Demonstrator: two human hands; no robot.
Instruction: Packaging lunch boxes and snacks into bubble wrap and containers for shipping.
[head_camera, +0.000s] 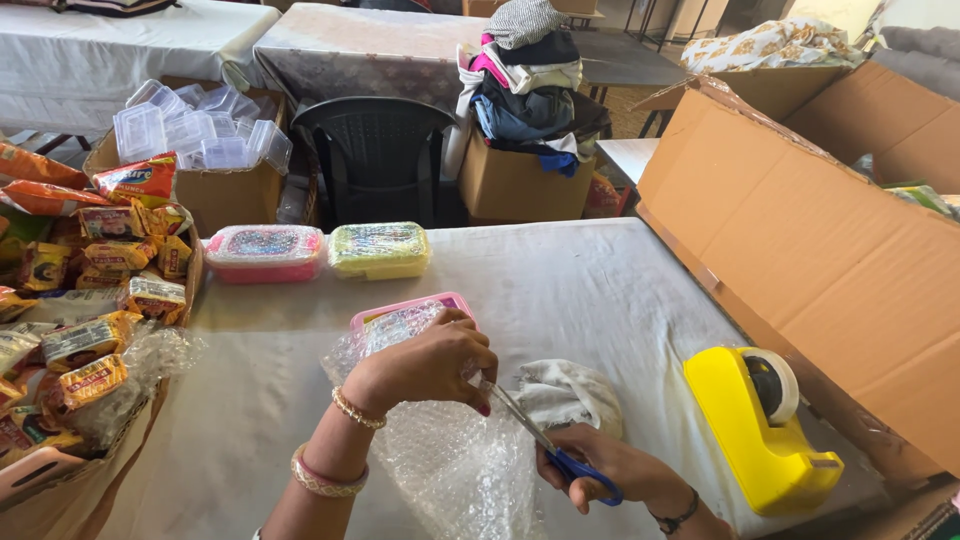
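Wrap: bubble wrap (455, 470) lies on the table (600, 290) before me, its upper end folded over the pink box (410, 308) so that the box is half covered.
Left hand: my left hand (430, 365) pinches the wrap against the box, keeping the sheet taut for the blades.
Right hand: my right hand (610, 468) grips the blue-handled scissors (545, 440), blades open into the wrap's edge.
Cloth: white cloth (570, 392) sits just behind the scissors.
Dispenser: yellow tape dispenser (760, 425) stands to my right, within reach.
Boxes: two more wrapped boxes (320, 250) wait farther back.
Carton: open carton (830, 260) at the right.
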